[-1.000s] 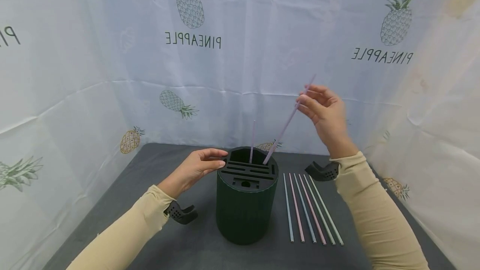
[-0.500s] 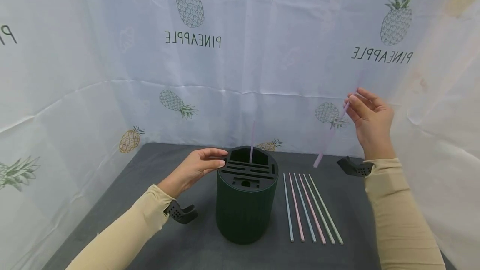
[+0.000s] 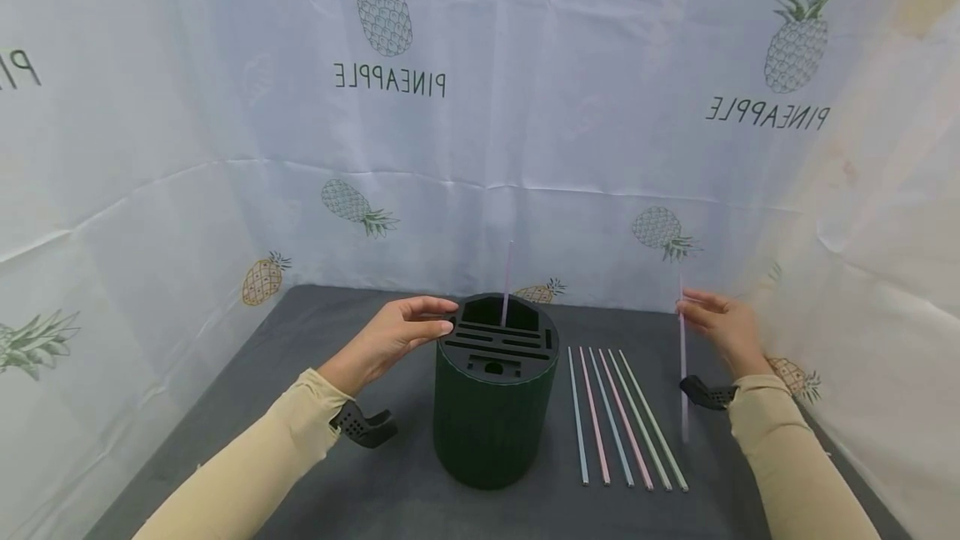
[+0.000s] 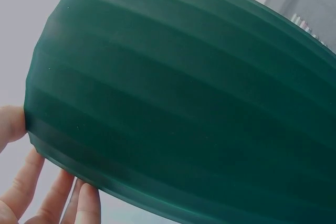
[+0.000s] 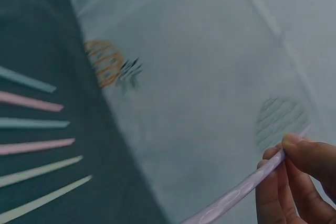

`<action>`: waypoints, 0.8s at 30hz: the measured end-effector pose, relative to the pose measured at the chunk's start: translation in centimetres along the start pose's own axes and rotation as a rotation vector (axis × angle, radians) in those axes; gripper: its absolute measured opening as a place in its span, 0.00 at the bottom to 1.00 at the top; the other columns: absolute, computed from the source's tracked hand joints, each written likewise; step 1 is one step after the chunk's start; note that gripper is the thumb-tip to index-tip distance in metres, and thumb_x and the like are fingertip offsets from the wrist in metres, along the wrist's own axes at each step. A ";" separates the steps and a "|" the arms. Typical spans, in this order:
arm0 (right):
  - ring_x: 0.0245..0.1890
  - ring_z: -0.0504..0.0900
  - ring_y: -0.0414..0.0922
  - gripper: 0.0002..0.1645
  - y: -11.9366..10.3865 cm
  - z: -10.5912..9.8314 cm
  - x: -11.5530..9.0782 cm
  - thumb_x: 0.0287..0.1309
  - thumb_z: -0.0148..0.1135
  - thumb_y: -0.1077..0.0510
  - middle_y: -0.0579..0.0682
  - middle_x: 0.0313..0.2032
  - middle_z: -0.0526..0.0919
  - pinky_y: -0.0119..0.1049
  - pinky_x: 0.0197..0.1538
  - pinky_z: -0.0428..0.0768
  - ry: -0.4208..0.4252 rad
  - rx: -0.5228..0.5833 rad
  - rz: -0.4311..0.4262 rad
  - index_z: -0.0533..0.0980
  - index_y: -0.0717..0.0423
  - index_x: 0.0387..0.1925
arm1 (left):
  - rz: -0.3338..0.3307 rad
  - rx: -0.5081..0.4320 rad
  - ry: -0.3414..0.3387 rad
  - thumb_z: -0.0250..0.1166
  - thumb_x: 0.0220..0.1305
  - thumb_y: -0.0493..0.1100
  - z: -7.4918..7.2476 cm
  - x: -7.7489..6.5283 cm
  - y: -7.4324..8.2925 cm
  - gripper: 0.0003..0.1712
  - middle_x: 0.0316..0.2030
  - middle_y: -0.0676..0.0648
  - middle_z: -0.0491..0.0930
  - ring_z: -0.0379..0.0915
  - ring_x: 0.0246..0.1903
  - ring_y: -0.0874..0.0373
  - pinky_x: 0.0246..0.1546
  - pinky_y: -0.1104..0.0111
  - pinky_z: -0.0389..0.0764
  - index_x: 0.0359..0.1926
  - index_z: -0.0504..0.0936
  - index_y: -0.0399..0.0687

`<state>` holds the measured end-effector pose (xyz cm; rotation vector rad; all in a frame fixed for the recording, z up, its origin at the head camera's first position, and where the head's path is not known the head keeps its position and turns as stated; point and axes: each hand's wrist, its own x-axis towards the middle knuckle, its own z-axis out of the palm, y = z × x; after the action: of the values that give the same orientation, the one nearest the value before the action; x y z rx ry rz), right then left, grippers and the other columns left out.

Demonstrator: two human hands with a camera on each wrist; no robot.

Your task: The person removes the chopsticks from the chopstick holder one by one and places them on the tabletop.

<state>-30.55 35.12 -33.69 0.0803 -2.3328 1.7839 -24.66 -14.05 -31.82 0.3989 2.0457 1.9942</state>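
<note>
My right hand [image 3: 723, 327] pinches a purple straw [image 3: 683, 348] near its top, between thumb and fingertips; the straw points down, close over the table to the right of the laid-out row. In the right wrist view the purple straw [image 5: 231, 198] slants out from the fingertips. A dark green round utensil holder [image 3: 491, 432] with a black slotted top stands mid-table. My left hand [image 3: 393, 336] holds its rim at the left, thumb and fingers against the edge. Another purple straw [image 3: 507, 282] stands upright in the holder's large back opening.
Several straws lie side by side right of the holder: blue [image 3: 579, 415], pink [image 3: 596, 419] and green [image 3: 656, 423] among them. Dark grey cloth [image 3: 360, 482] covers the table. A white pineapple-print curtain [image 3: 480, 123] encloses the back and sides.
My right hand has carried the purple straw from above the holder's opening out to the right, then lowered it beside the row of straws. The left hand has stayed on the rim.
</note>
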 end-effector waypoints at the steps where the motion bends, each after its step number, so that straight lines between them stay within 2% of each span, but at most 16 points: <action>1: 0.34 0.83 0.26 0.26 0.7 0.1 -0.1 0.62 0.64 0.58 0.27 0.32 0.82 0.21 0.39 0.82 -0.011 -0.023 0.019 0.73 0.65 0.58 | -0.003 -0.003 0.001 0.68 0.61 0.41 0.0 0.0 0.0 0.28 0.64 0.44 0.67 0.69 0.61 0.52 0.68 0.56 0.67 0.62 0.74 0.41; 5: 0.35 0.83 0.27 0.27 2.9 0.4 -0.4 0.62 0.64 0.57 0.28 0.31 0.82 0.27 0.42 0.84 -0.053 -0.034 0.104 0.73 0.67 0.59 | 0.004 0.002 -0.004 0.68 0.62 0.42 0.0 0.0 0.0 0.28 0.64 0.43 0.67 0.70 0.60 0.53 0.68 0.55 0.67 0.62 0.74 0.41; 9: 0.34 0.83 0.27 0.33 4.3 0.8 -0.6 0.62 0.64 0.56 0.30 0.31 0.83 0.29 0.42 0.85 -0.064 -0.093 0.137 0.68 0.75 0.61 | 0.008 -0.003 -0.004 0.67 0.62 0.41 0.0 0.0 0.0 0.27 0.64 0.43 0.67 0.70 0.60 0.53 0.67 0.55 0.67 0.62 0.74 0.41; 16: 0.34 0.83 0.31 0.31 6.2 1.5 -0.9 0.62 0.63 0.59 0.48 0.40 0.86 0.33 0.42 0.86 -0.105 -0.203 0.166 0.69 0.78 0.59 | 0.009 0.000 -0.003 0.67 0.62 0.41 0.0 0.1 -0.1 0.27 0.65 0.43 0.67 0.69 0.61 0.52 0.68 0.55 0.67 0.62 0.74 0.41; 24: 0.33 0.83 0.34 0.27 8.4 2.4 -1.0 0.60 0.64 0.65 0.57 0.40 0.86 0.34 0.40 0.86 -0.119 -0.238 0.219 0.70 0.80 0.55 | 0.012 0.003 -0.007 0.67 0.63 0.41 0.0 0.1 -0.1 0.27 0.65 0.43 0.67 0.68 0.62 0.51 0.68 0.55 0.67 0.62 0.74 0.41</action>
<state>-31.26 35.03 -42.46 -0.1128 -2.7136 1.6148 -24.77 -14.03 -31.96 0.4193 2.0472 1.9937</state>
